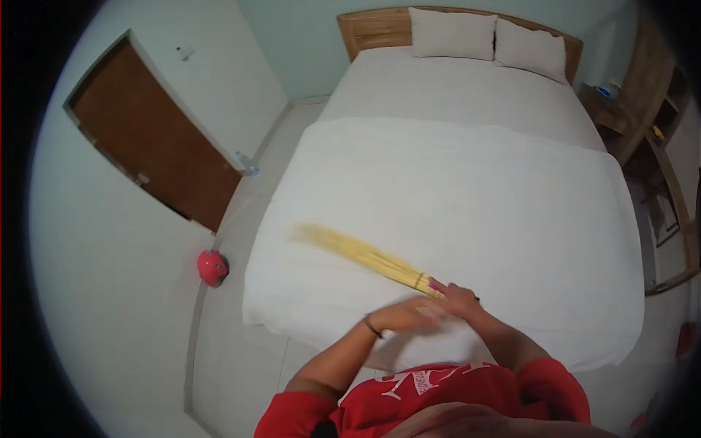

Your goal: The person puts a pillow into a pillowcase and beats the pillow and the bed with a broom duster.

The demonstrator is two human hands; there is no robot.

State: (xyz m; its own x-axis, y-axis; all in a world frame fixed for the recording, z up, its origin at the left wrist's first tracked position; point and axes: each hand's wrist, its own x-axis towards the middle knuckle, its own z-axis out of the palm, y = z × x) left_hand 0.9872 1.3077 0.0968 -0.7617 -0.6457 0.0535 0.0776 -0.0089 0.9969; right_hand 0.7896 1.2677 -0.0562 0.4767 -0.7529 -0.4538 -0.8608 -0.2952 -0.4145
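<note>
A yellow stick broom [369,258] is held out over the foot of the bed, its bristle tips pointing left and blurred. My right hand [460,301] is wrapped round its handle end, close to a dark binding and a bit of purple. Just left of it, my left hand [416,315] is smeared by motion near the handle end. Whether its fingers touch the broom I cannot make out. Under both hands spreads a smooth white cover [467,190] on the bed.
Two pale pillows [453,35] lean on the wooden headboard [376,31]. At left are a brown door [146,131], a red helmet [212,269] on the floor and plastic bottles [248,165]. Wooden furniture [610,117] stands along the right side.
</note>
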